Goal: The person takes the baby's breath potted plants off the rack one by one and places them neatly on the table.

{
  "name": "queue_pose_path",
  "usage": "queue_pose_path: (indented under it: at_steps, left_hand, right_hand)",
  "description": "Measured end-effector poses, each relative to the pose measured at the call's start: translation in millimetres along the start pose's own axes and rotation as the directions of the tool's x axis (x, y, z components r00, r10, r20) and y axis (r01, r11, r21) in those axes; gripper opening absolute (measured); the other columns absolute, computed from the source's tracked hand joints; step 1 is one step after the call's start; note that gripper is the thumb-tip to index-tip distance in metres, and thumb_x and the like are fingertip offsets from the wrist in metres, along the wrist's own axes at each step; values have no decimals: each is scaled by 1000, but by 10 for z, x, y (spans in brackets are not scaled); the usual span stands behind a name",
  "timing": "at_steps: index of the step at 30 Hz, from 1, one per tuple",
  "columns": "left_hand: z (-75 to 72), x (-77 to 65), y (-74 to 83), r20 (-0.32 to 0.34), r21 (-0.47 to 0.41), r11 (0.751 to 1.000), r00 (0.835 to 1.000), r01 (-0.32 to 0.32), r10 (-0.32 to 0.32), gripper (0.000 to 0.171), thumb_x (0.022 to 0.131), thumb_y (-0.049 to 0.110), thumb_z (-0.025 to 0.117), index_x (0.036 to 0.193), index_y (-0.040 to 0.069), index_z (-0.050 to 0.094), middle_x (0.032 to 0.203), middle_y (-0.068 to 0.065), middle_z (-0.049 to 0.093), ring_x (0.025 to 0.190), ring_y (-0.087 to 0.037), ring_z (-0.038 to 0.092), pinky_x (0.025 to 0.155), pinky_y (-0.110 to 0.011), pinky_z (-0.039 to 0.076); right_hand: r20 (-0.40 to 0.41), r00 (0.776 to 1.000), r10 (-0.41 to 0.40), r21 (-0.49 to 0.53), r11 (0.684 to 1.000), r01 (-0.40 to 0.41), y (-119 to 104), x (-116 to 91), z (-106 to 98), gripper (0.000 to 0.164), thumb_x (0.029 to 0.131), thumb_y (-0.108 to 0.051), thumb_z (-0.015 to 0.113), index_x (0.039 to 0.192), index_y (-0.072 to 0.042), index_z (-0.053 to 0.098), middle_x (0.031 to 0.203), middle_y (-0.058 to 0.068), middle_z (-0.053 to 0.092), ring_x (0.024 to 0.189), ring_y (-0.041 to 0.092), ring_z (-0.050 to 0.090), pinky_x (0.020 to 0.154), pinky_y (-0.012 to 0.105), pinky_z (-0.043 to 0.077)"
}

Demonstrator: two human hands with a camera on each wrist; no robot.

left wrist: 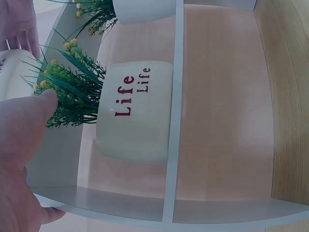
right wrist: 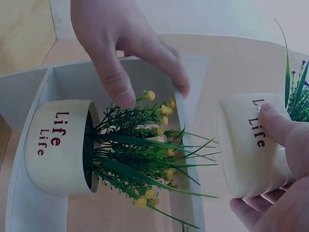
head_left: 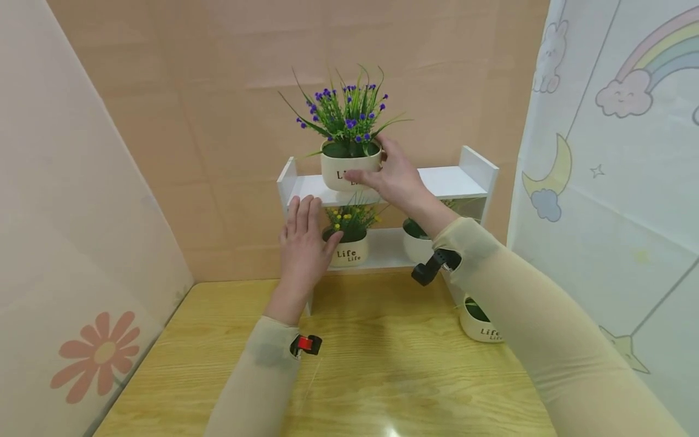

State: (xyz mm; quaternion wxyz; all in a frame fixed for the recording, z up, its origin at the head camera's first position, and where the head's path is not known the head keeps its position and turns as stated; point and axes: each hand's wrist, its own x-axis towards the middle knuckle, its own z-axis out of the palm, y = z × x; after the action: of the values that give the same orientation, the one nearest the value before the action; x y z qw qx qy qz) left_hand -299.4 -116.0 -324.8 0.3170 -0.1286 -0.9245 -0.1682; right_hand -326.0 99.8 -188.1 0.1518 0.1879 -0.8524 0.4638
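Observation:
My right hand (head_left: 397, 176) grips a cream flowerpot (head_left: 349, 167) lettered "Life", with purple flowers and long green blades. Its thumb presses the front and its fingers go round the right side and underneath. A small gap shows in the right wrist view between pot and top board of the white shelf (head_left: 450, 182). At the shelf's upper left end is my left hand (head_left: 306, 246), its fingers fairly straight against the shelf and its thumb held apart. Just beside that thumb, a yellow-flowered pot (head_left: 349, 252) stands on the middle board.
Another cream pot (head_left: 417, 247) stands right on the middle board, partly behind my right forearm. On the wooden table (head_left: 371, 364), one more pot (head_left: 480, 321) sits at the shelf's right foot, partly covered by my sleeve. Patterned sheets hang left and right.

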Motion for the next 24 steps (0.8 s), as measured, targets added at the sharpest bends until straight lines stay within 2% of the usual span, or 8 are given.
queue_pose_path:
  at_steps: [7, 12, 17, 20, 24]
  left_hand:
    - [42, 14, -29, -21, 1, 1000, 999, -26, 26, 88, 108, 46, 71, 170, 9, 21, 178, -9, 19, 169, -33, 1, 122, -70, 32]
    - [36, 25, -36, -26, -3, 999, 999, -33, 33, 88, 108, 46, 71, 170, 8, 21, 178, -10, 19, 170, -33, 2, 122, -70, 31]
    - [7, 34, -27, -38, -3, 999, 998, -47, 47, 88, 108, 46, 72, 170, 8, 23, 177, -11, 22, 169, -34, 4, 122, -70, 33]
    - [-2, 23, -28, -34, -12, 999, 998, -49, 49, 88, 108, 46, 72, 170, 9, 22, 178, -11, 21, 169, -34, 4, 122, -71, 32]
    - [5, 5, -36, -23, -17, 999, 999, -33, 32, 88, 108, 48, 71, 171, 12, 20, 178, -10, 20, 170, -33, 2, 124, -71, 30]
  right_hand:
    - [-30, 999, -28, -1, 1000, 28, -39, -155, -15, 100, 91, -48, 93, 171, -25, 38, 156, 1, 52, 138, 26, 55, 101, 46, 56]
    - [-50, 995, -86, 1, 996, 86, -36, -280, -31, 98, 89, -44, 95, 170, -24, 43, 152, 0, 58, 133, 27, 58, 96, 47, 58]
    - [-43, 995, -88, 19, 996, 89, -36, -439, -77, 97, 88, -43, 96, 169, -27, 45, 155, -1, 57, 142, 29, 55, 108, 52, 55]
    - [-40, 995, -89, 29, 995, 91, -37, -554, -98, 95, 88, -42, 97, 167, -30, 47, 154, -3, 56, 139, 25, 53, 116, 53, 49]
    - [-35, 994, -107, 41, 993, 108, -29, -690, -108, 91, 88, -40, 97, 165, -31, 49, 151, -5, 56, 134, 21, 52, 119, 52, 46]
